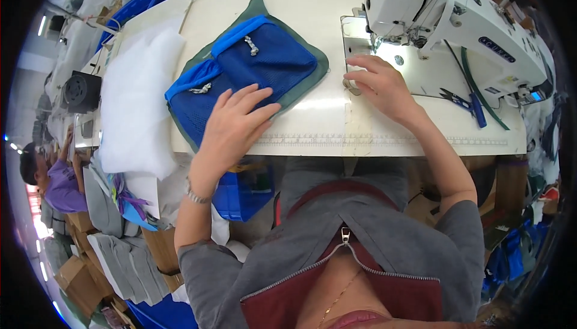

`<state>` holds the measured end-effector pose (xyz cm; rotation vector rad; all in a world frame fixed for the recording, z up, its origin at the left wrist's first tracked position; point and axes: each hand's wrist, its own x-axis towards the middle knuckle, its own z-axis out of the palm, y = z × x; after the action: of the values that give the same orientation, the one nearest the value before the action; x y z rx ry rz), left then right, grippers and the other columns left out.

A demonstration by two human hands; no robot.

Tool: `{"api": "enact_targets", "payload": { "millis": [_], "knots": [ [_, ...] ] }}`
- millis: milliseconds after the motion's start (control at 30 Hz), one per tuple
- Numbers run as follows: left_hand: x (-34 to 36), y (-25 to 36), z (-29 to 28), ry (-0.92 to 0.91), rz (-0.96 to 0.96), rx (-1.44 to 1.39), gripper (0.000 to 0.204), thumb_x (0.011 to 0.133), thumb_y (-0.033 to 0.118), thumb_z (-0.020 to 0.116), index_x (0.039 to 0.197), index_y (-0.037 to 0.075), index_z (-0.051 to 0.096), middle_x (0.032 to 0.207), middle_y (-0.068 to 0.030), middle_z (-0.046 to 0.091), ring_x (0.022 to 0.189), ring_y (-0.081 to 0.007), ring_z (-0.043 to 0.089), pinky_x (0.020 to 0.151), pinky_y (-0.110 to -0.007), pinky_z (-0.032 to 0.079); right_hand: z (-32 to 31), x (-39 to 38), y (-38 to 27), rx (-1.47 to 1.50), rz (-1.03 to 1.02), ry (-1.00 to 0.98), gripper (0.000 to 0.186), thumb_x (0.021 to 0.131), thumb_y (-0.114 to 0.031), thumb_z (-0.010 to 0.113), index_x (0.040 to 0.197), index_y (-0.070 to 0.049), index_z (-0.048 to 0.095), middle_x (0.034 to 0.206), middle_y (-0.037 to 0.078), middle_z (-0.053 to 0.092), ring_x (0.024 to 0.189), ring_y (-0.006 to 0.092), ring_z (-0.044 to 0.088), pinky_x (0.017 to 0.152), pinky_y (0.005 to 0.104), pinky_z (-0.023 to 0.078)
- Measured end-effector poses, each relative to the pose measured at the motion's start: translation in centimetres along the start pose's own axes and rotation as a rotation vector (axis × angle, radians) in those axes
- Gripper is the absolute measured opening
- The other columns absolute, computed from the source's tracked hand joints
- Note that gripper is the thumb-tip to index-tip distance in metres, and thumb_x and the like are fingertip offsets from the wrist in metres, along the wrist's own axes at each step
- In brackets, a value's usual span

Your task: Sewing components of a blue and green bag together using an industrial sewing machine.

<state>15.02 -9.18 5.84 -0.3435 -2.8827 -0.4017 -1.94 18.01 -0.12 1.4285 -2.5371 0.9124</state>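
A dark green fabric panel [257, 7] lies on the white table, with blue mesh pockets [264, 58] on top of it. Two light-coloured toggles with knotted cord ends [252, 45] show at the pockets' upper edges. My left hand [235, 123] rests on the lower part of the mesh, fingers spread and holding nothing. To the right of the fabric, my right hand [383, 87] is at the left edge of the metal plate of a white sewing machine [433, 13]. Its fingers are slightly bent and apart, with nothing visible between them. The machine's needle area is lit.
White fluffy padding [138, 100] covers the table's left part. Blue-handled scissors [476, 109] and a green strip [481, 88] lie on the right. A ruler scale [300, 141] runs along the front edge. Below is a blue bin [240, 195]. A person in purple [65, 189] works far left.
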Motion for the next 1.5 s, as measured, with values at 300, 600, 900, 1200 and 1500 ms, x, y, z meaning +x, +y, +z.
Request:
{"api": "enact_targets", "payload": {
  "millis": [300, 600, 900, 1200, 1500],
  "knots": [
    [1.0, -0.9, 2.3, 0.013, 0.083, 0.118, 0.018, 0.078, 0.015, 0.072, 0.095, 0.011, 0.069, 0.124, -0.0067, 0.061, 0.122, -0.0280, 0.052, 0.100, -0.049, 0.041, 0.8, -0.3, 0.0, -0.106, -0.163, 0.074, 0.015, 0.078, -0.010, 0.067, 0.093, -0.011, 0.070, 0.117, 0.006, 0.064, 0.113, 0.0264, 0.058, 0.092, 0.0376, 0.050],
    [1.6, -1.9, 3.1, -0.097, -0.090, 0.099, 0.054, 0.077, 0.029, 0.073, 0.126, 0.010, 0.059, 0.145, -0.0187, 0.041, 0.132, -0.0464, 0.037, 0.106, -0.047, 0.037, 0.1, -0.9, -1.0, -0.046, -0.185, 0.133, 0.027, 0.073, -0.007, 0.071, 0.099, -0.010, 0.067, 0.120, 0.007, 0.063, 0.113, 0.0283, 0.058, 0.090, 0.0390, 0.050],
    [-0.9, 1.0, 0.8, -0.270, 0.236, -0.318, 0.026, 0.078, 0.025, 0.075, 0.098, 0.008, 0.070, 0.122, -0.0073, 0.061, 0.125, -0.0334, 0.050, 0.093, -0.042, 0.047, -1.3, 0.1, -3.5, 0.050, -0.338, -0.047, 0.031, 0.078, -0.025, 0.074, 0.105, -0.011, 0.068, 0.126, 0.009, 0.060, 0.120, 0.0285, 0.055, 0.098, 0.0451, 0.043],
    [8.8, -12.9, -1.4, -0.194, -0.260, -0.329, 0.029, 0.088, 0.019, 0.066, 0.113, 0.003, 0.069, 0.104, -0.0084, 0.071, 0.098, -0.0173, 0.064, 0.084, -0.026, 0.048, 3.7, 12.2, -1.0, 0.091, -0.077, -0.061, 0.026, 0.087, -0.023, 0.062, 0.106, -0.006, 0.070, 0.107, 0.011, 0.069, 0.103, 0.0269, 0.063, 0.089, 0.0387, 0.048],
    [9.6, -12.8, -4.6, -0.617, -0.318, -0.404, 0.030, 0.083, 0.032, 0.071, 0.095, 0.004, 0.074, 0.076, -0.0022, 0.068, 0.069, -0.0091, 0.056, 0.064, -0.025, 0.047, 3.9, 14.3, -4.1, 0.177, -0.011, -0.279, 0.019, 0.081, -0.025, 0.067, 0.091, -0.011, 0.074, 0.086, 0.010, 0.068, 0.084, 0.0290, 0.065, 0.077, 0.0394, 0.050]
  ]
}}
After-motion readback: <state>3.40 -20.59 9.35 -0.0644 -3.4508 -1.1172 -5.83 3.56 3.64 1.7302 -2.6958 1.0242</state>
